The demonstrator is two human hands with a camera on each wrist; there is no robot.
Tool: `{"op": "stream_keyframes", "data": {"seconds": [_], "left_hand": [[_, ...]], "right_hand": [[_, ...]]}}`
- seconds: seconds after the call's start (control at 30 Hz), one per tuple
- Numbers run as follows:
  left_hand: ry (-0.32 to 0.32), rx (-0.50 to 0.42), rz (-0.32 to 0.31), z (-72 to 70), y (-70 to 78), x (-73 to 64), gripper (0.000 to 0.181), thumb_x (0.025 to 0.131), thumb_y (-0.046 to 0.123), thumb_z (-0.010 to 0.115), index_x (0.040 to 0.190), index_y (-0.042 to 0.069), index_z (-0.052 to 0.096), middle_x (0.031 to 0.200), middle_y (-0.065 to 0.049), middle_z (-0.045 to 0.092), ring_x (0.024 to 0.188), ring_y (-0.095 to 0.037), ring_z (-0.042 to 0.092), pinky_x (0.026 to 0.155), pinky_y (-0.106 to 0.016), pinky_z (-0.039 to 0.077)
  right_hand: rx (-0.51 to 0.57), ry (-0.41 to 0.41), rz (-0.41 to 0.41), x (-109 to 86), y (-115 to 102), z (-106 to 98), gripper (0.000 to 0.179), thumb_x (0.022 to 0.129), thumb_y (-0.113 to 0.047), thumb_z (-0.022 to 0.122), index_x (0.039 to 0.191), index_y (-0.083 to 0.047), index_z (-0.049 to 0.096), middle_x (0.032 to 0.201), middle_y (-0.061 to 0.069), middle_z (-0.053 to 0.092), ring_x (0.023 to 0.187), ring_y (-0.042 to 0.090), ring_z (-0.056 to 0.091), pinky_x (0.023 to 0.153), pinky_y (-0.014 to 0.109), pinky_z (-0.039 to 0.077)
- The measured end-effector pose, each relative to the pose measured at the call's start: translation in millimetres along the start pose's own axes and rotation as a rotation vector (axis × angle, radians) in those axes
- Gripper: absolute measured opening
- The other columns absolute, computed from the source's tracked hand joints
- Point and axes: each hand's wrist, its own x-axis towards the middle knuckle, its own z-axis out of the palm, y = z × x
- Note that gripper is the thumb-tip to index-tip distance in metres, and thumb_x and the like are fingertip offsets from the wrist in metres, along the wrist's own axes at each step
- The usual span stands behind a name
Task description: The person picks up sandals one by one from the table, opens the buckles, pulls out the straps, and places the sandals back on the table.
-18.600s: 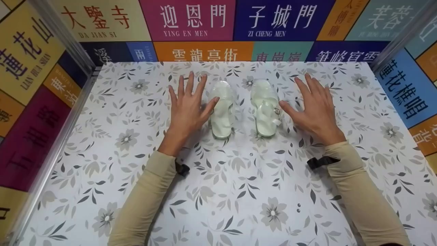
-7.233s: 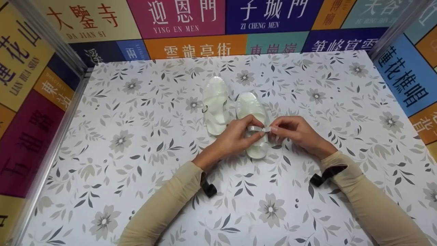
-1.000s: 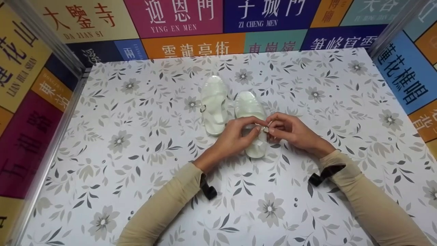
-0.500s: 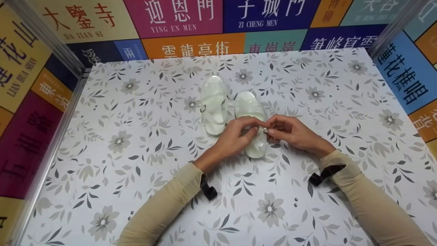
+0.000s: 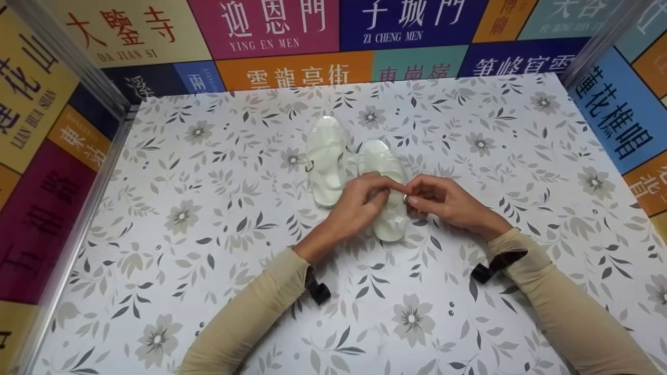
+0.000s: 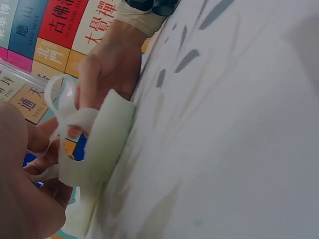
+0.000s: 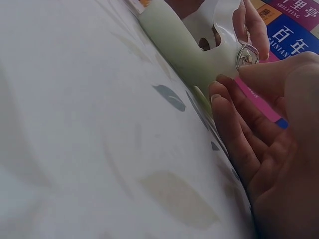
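Observation:
A pair of pale, pearly sandals lies side by side on the table. The nearer sandal is under my hands, its toe pointing away. My right hand pinches its small metal buckle, thumb tip on the frame. My left hand reaches over the sandal from the left, index fingertip meeting the right fingertips at the buckle. Its curled fingers hold the thin strap in the left wrist view; part of this strap is hidden among them. The other sandal lies untouched just to the left, its buckle showing.
The table has a white cover with grey flowers and leaves. Coloured panels with lettering stand along its back and sides. Both sleeves carry a black band at the wrist.
Long before, both hands lay spread beside the sandals. Since then one sandal has come nearer, and my hands have met at its strap. In the last second my left thumb has drawn slightly back.

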Motion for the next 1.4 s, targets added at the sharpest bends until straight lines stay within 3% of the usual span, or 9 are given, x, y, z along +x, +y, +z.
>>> {"op": "stream_keyframes", "data": {"seconds": [0.17, 0.27, 0.6, 0.73, 0.83, 1.03, 1.1, 1.23, 1.4], "left_hand": [[0.036, 0.125, 0.037, -3.2, 10.4, 2.1, 0.034, 0.102, 0.005, 0.057, 0.123, 0.017, 0.081, 0.110, 0.000, 0.076, 0.101, -0.012, 0.066, 0.094, -0.028, 0.054], [0.039, 0.222, 0.052, -1.8, 16.8, 0.4, 0.033, 0.103, 0.007, 0.060, 0.128, 0.017, 0.078, 0.116, -0.003, 0.075, 0.107, -0.015, 0.067, 0.095, -0.027, 0.055], [0.040, 0.493, 0.005, 0.3, 38.5, -9.4, 0.038, 0.104, 0.015, 0.067, 0.140, 0.023, 0.071, 0.168, -0.022, 0.045, 0.146, -0.040, 0.057, 0.119, -0.049, 0.053], [0.014, 0.558, -0.042, -0.9, 46.5, -12.8, 0.049, 0.103, 0.017, 0.069, 0.151, 0.025, 0.064, 0.168, -0.028, 0.042, 0.140, -0.046, 0.061, 0.114, -0.053, 0.057], [-0.006, 0.601, -0.082, -0.5, 51.0, -16.2, 0.058, 0.104, 0.019, 0.069, 0.159, 0.018, 0.053, 0.160, -0.029, 0.051, 0.124, -0.046, 0.071, 0.103, -0.053, 0.063], [-0.021, 0.605, -0.108, 2.2, 47.5, -20.6, 0.067, 0.105, 0.026, 0.069, 0.158, -0.003, 0.041, 0.129, -0.030, 0.070, 0.098, -0.045, 0.076, 0.085, -0.055, 0.065], [-0.010, 0.606, -0.109, 10.1, 23.2, -18.6, 0.069, 0.107, 0.034, 0.066, 0.158, -0.004, 0.038, 0.118, -0.028, 0.073, 0.096, -0.043, 0.075, 0.084, -0.054, 0.064], [-0.062, 0.555, -0.163, 10.5, 13.6, -17.1, 0.069, 0.110, 0.038, 0.059, 0.158, -0.004, 0.034, 0.113, -0.026, 0.073, 0.102, -0.043, 0.073, 0.089, -0.056, 0.061], [-0.164, 0.467, -0.227, 0.9, 34.5, -15.8, 0.059, 0.113, 0.030, 0.053, 0.156, -0.006, 0.036, 0.125, -0.029, 0.071, 0.116, -0.046, 0.071, 0.100, -0.056, 0.059]], "right_hand": [[-0.009, 0.014, 0.010, -0.9, -1.1, -0.8, 0.016, 0.106, -0.003, 0.066, 0.120, 0.006, 0.064, 0.092, 0.024, 0.068, 0.074, 0.021, 0.064, 0.066, 0.028, 0.059], [-0.011, 0.025, 0.017, -1.5, -1.4, -0.7, 0.018, 0.106, -0.004, 0.067, 0.120, 0.006, 0.064, 0.093, 0.022, 0.070, 0.074, 0.021, 0.065, 0.066, 0.028, 0.059], [-0.076, 0.063, 0.015, 0.2, -2.4, 0.9, 0.018, 0.105, -0.005, 0.069, 0.121, 0.003, 0.068, 0.093, 0.022, 0.070, 0.074, 0.022, 0.068, 0.066, 0.030, 0.060], [-0.089, 0.069, 0.029, 1.3, -3.6, 1.8, 0.019, 0.104, -0.007, 0.071, 0.122, 0.001, 0.070, 0.095, 0.020, 0.072, 0.076, 0.023, 0.070, 0.068, 0.031, 0.062], [-0.094, 0.066, 0.042, 2.6, -3.2, 1.8, 0.021, 0.104, -0.009, 0.073, 0.123, 0.000, 0.071, 0.102, 0.016, 0.076, 0.080, 0.022, 0.073, 0.070, 0.031, 0.064], [-0.077, 0.065, 0.051, 4.1, -2.3, 1.8, 0.024, 0.103, -0.011, 0.075, 0.124, 0.000, 0.071, 0.110, 0.014, 0.077, 0.083, 0.021, 0.074, 0.072, 0.031, 0.066], [-0.076, 0.070, 0.053, 3.9, -2.5, 2.0, 0.025, 0.102, -0.011, 0.077, 0.124, -0.001, 0.071, 0.111, 0.014, 0.077, 0.084, 0.020, 0.075, 0.073, 0.031, 0.066], [-0.095, 0.092, 0.054, 2.1, -3.7, 2.6, 0.028, 0.100, -0.011, 0.079, 0.126, -0.002, 0.073, 0.119, 0.014, 0.074, 0.091, 0.020, 0.077, 0.079, 0.032, 0.068], [-0.097, 0.123, 0.106, -1.3, -13.7, 7.3, 0.038, 0.099, -0.013, 0.081, 0.134, -0.002, 0.071, 0.127, 0.021, 0.075, 0.103, 0.022, 0.081, 0.084, 0.039, 0.069]]}}
